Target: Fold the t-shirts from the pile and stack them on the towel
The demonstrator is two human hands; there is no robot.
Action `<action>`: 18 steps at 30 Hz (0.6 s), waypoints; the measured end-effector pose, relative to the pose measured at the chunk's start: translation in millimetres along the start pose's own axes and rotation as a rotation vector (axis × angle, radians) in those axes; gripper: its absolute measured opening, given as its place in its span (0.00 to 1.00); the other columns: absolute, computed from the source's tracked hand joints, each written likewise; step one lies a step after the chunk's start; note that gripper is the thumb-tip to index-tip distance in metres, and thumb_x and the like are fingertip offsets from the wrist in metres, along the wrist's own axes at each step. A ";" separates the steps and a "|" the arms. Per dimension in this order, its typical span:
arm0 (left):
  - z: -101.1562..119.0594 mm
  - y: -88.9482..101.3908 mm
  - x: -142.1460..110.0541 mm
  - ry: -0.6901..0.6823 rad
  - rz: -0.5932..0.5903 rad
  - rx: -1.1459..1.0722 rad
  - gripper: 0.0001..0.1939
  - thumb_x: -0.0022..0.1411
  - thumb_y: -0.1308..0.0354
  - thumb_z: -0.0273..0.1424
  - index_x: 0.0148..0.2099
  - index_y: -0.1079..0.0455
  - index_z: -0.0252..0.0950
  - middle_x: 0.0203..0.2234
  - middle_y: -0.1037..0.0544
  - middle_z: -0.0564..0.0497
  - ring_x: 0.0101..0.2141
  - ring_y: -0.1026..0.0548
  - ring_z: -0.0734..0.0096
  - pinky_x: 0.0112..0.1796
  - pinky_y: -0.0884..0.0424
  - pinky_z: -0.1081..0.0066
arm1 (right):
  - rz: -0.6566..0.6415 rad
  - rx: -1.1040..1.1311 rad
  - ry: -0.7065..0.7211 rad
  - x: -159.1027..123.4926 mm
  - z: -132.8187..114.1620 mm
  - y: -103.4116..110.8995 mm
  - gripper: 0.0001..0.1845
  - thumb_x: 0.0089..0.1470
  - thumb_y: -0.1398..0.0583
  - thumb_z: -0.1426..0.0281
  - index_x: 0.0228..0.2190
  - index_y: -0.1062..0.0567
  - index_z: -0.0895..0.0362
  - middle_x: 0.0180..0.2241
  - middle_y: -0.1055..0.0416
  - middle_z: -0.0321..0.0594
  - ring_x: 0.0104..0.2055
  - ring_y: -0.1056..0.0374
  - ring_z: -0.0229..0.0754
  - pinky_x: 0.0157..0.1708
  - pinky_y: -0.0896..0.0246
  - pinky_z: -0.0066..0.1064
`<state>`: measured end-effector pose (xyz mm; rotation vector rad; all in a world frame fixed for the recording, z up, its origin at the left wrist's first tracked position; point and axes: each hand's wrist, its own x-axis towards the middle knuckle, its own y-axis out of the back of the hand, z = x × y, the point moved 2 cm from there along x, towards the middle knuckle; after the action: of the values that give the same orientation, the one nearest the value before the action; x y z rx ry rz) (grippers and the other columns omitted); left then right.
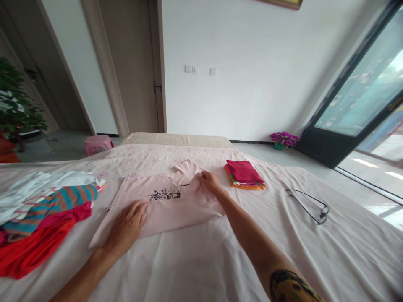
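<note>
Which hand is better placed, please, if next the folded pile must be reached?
Probably the right hand: it is nearer the folded pile. The left hand rests on the shirt's other side.

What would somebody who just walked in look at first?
Probably the bright red cloth in the messy heap at the left, beside a blue-and-brown striped piece. Next might be the pink shirt with black drawing, in the middle under both hands. Purple flowers stand out on the floor near the glass door.
</note>
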<state>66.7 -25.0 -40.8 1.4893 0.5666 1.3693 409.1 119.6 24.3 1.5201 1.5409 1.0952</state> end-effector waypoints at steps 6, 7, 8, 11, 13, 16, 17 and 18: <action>7.2 4.7 0.6 -0.001 -0.001 0.066 0.20 0.65 0.51 0.30 0.57 0.31 0.40 0.54 0.26 0.41 0.53 0.28 0.56 0.54 0.34 0.58 | 0.085 0.079 -0.041 0.2 9.9 -9.2 0.18 0.62 0.46 0.58 0.44 0.25 0.56 0.45 0.25 0.43 0.47 0.32 0.44 0.43 0.43 0.30; 8.3 5.9 0.6 0.005 -0.008 0.077 0.20 0.64 0.51 0.29 0.57 0.31 0.39 0.54 0.26 0.41 0.53 0.28 0.56 0.53 0.34 0.58 | 0.096 0.063 -0.046 -2.6 11.0 -10.1 0.19 0.62 0.47 0.58 0.48 0.26 0.56 0.48 0.26 0.44 0.50 0.33 0.46 0.46 0.43 0.31; 9.6 7.4 1.1 0.014 -0.019 0.087 0.20 0.64 0.51 0.28 0.57 0.31 0.39 0.54 0.26 0.41 0.52 0.28 0.56 0.52 0.33 0.58 | 0.112 0.041 -0.046 -6.1 11.7 -10.3 0.21 0.62 0.47 0.59 0.51 0.28 0.56 0.51 0.27 0.46 0.53 0.35 0.47 0.49 0.44 0.33; 17.0 14.1 10.8 0.075 -0.050 0.097 0.18 0.64 0.51 0.28 0.54 0.28 0.40 0.51 0.24 0.43 0.49 0.27 0.57 0.50 0.33 0.58 | 0.147 -0.023 -0.012 -18.8 12.5 -5.8 0.23 0.61 0.46 0.65 0.57 0.32 0.56 0.55 0.30 0.46 0.57 0.38 0.48 0.54 0.47 0.34; 27.1 18.1 27.3 0.105 -0.075 0.066 0.15 0.65 0.50 0.30 0.49 0.26 0.41 0.47 0.22 0.45 0.47 0.26 0.59 0.49 0.33 0.60 | 0.162 -0.032 0.004 -27.5 13.7 0.0 0.23 0.60 0.46 0.70 0.56 0.32 0.55 0.53 0.29 0.44 0.55 0.37 0.46 0.53 0.46 0.32; 49.6 16.8 65.7 0.143 -0.109 -0.035 0.14 0.67 0.52 0.33 0.46 0.25 0.41 0.42 0.21 0.48 0.44 0.26 0.64 0.48 0.33 0.66 | 0.175 -0.029 -0.030 -40.0 17.5 6.2 0.23 0.59 0.48 0.74 0.55 0.31 0.54 0.49 0.27 0.41 0.52 0.35 0.44 0.51 0.44 0.31; 57.9 13.3 80.1 0.171 -0.121 -0.066 0.14 0.68 0.53 0.33 0.45 0.25 0.41 0.42 0.21 0.49 0.44 0.26 0.65 0.47 0.33 0.68 | 0.170 -0.036 -0.035 -44.1 18.4 5.9 0.23 0.58 0.48 0.75 0.55 0.31 0.55 0.49 0.26 0.42 0.52 0.34 0.44 0.51 0.44 0.31; 66.2 8.2 94.3 0.205 -0.140 -0.087 0.14 0.68 0.53 0.33 0.46 0.25 0.41 0.42 0.21 0.49 0.44 0.25 0.66 0.45 0.33 0.70 | 0.162 -0.047 -0.029 -48.3 19.0 4.2 0.24 0.58 0.48 0.75 0.55 0.31 0.55 0.49 0.26 0.42 0.52 0.35 0.44 0.51 0.44 0.31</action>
<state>149.6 28.9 18.9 1.2242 0.7170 1.4272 431.3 73.1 16.8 1.6444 1.3823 1.1862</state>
